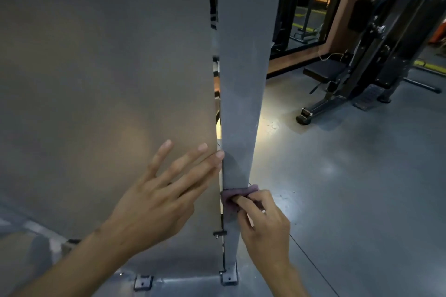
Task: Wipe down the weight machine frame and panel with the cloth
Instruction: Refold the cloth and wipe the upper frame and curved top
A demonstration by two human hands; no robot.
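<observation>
Panel (103, 79) and frame post (241, 79) are standing side by side in front of me, the post's long axis running straight up and down just right of the panel's edge. My left hand (154, 202) is resting flat on the panel with its fingers (188, 166) spread straight, tips reaching the gap. My right hand (265, 222), the nearer one, is pinching the cloth (233, 196) against the post low down, so I judge most of the post is lying above the cloth.

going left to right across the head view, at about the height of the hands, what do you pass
panel → left hand, fingers spread flat on the panel → upright frame post with the cloth pressed on it → right hand gripping the cloth → bare floor
</observation>
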